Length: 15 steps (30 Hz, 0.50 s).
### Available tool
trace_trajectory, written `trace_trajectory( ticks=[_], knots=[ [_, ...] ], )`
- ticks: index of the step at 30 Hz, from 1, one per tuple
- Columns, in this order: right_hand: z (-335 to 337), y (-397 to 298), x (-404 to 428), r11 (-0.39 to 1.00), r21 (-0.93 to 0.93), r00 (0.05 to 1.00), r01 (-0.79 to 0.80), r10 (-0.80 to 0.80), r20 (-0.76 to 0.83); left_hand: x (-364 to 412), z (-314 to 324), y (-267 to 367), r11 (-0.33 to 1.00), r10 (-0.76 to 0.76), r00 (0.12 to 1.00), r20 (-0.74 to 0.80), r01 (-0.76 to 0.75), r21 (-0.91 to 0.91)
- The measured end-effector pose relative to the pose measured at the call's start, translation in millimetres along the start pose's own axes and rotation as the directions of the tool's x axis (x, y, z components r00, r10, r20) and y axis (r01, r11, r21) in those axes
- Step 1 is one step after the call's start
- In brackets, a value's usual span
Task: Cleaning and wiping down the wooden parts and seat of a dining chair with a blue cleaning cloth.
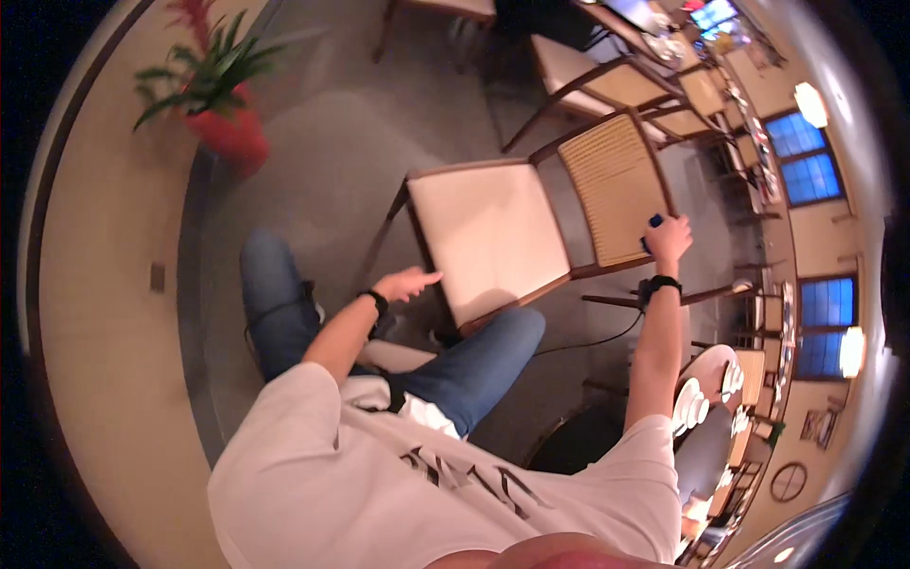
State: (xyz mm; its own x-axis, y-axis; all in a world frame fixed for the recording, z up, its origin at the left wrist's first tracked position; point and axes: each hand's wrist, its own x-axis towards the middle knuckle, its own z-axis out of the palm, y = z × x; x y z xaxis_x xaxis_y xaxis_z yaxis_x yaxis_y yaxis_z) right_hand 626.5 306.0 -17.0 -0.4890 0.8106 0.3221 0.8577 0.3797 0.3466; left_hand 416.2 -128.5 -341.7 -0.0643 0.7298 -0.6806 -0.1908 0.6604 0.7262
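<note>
A wooden chair with a cream padded seat (490, 227) and a woven cane backrest (611, 192) stands before me. My right hand (670, 238) is at the outer edge of the backrest, its fingers closed around a small dark blue object (650, 235) that is mostly covered. My left hand (407, 284) is at the seat's front edge, index finger stretched out and its tip at the cushion. The other left fingers are partly curled, with nothing visible in them. Both wrists wear black bands. My knees in blue jeans (469, 363) are spread, one close to the seat corner.
A red pot (231, 139) with a leafy plant stands by the wall on the left. More wooden chairs (604, 82) are beyond the backrest. White cups and saucers (689, 405) sit on a table at the right. A black cable (597, 343) hangs near my right wrist.
</note>
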Motion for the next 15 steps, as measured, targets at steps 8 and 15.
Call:
trace_trajectory(
  ticks=[8,15],
  knots=[
    [1,15,-19,0.994,0.109,0.999,0.015,-0.019,0.033,80,101,-13,0.758,-0.022,0.922,-0.387,-0.237,-0.607],
    [-11,9,-41,0.982,0.182,0.999,0.039,-0.039,-0.007,65,34,9,0.778,-0.009,0.917,-0.398,-0.244,-0.580]
  ],
)
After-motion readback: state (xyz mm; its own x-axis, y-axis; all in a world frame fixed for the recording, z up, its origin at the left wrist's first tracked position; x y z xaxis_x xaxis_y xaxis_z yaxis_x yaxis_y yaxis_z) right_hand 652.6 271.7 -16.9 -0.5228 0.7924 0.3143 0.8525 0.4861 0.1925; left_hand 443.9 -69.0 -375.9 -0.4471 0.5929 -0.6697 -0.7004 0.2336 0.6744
